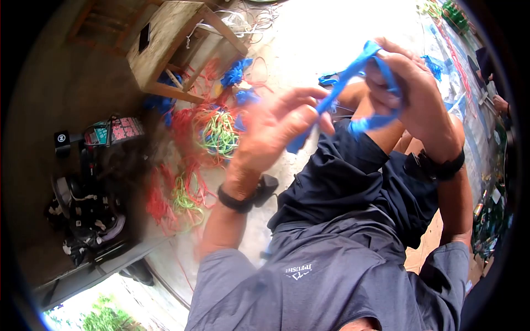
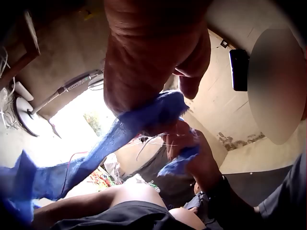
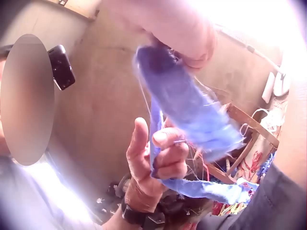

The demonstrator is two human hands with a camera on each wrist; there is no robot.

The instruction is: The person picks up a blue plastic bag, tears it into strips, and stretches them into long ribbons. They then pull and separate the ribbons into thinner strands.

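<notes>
A long blue cloth strip [image 1: 346, 78] with frayed edges runs between both hands above the seated person's lap. The left hand [image 1: 270, 127] pinches it between thumb and curled fingers; in the right wrist view the strip [image 3: 192, 108] passes through those fingers and a tail hangs below. Higher and to the right, the right hand [image 1: 406, 80] grips the strip where it bends into a loop. In the left wrist view the strip [image 2: 108, 143] wraps over the near left hand [image 2: 148, 72], with the right hand [image 2: 180, 143] behind it. Loose threads trail from the cloth.
A wooden stool [image 1: 165, 41] with a phone [image 1: 144, 37] on top stands at upper left. Tangled red and green cords [image 1: 219, 134] and blue cloth scraps [image 1: 236, 71] lie on the floor beside it. Another person's hand [image 1: 500, 105] shows at the right edge.
</notes>
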